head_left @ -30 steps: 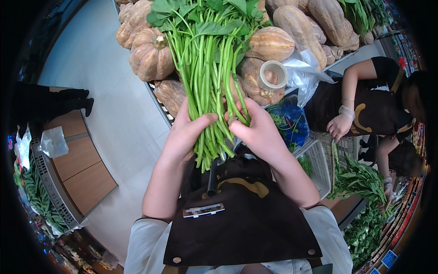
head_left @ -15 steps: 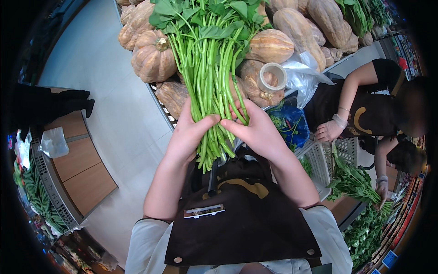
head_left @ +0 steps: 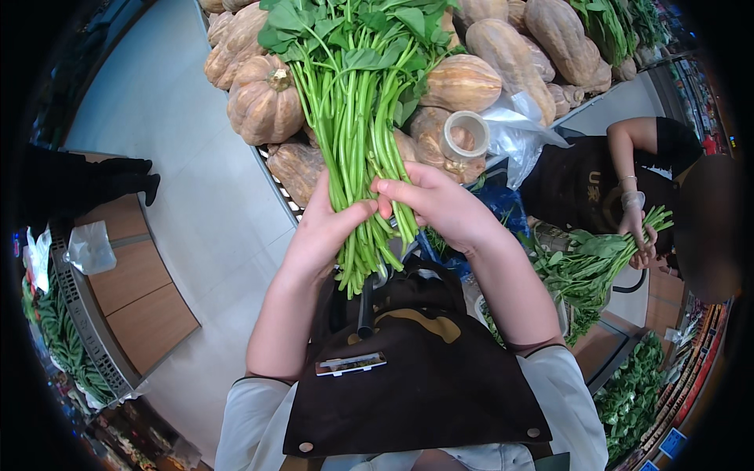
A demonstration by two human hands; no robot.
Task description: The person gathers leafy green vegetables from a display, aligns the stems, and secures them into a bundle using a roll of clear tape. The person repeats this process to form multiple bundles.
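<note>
- Greens [head_left: 345, 133], long and leafy, extend right of the round pumpkin [head_left: 263, 100]; likely light, crisp-stemmed, easily bruised, best held around the stems.
- Left hand [head_left: 318, 226], below and right of the pumpkin, wraps the stems, thumb across.
- Right hand [head_left: 432, 198], farther right of it, pinches outer stems, wrist angled inward.

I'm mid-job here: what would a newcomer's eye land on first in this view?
First, the long bunch of green leafy stems at top centre, held low on the stems by the left grip and right grip. Next, the tan ribbed pumpkins on both sides of it, with a pale ring to its right. Toward the right edge, a co-worker's hand holds another leafy bunch.
</note>
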